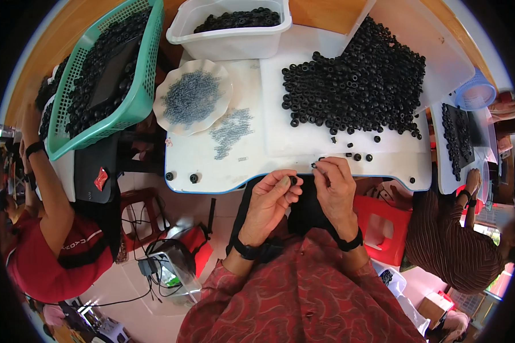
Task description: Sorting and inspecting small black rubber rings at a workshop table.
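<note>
White tabletop (252, 166) spans upper center: my left grip (267, 207) pinches a round black part (293, 180); just right and higher in frame, my right grip (336, 194) holds a small dark piece (314, 166), long axis unclear.

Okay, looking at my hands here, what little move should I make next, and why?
Perhaps bring your right hand slightly closer to your left hand: the left pinches a black part, the right seems to pinch a tiny dark piece, and a gap separates the two.
</note>
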Demonstrator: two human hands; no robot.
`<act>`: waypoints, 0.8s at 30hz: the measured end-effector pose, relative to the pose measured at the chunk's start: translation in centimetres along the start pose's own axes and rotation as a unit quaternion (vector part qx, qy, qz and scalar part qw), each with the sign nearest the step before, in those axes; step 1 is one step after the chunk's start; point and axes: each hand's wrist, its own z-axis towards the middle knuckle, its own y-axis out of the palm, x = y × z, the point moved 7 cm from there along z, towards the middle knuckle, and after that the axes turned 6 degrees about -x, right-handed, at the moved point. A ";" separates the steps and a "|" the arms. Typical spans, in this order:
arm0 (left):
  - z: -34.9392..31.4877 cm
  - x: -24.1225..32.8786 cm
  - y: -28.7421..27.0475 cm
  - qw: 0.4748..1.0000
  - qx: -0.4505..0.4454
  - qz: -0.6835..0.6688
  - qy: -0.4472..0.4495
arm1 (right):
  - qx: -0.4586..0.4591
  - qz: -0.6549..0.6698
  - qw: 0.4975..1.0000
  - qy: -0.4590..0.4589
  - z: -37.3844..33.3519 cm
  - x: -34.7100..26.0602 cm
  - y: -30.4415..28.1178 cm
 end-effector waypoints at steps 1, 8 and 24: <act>0.0 0.0 0.0 1.000 -0.002 -0.001 0.000 | 0.001 0.001 1.000 0.002 0.0 0.0 -0.1; -0.5 0.7 -0.4 1.000 -0.008 -0.003 0.010 | 0.000 0.020 0.999 -0.029 0.9 -1.8 0.0; -4.2 7.4 -1.1 0.984 -0.001 -0.026 0.177 | -0.120 0.045 0.985 -0.120 3.6 -7.9 9.9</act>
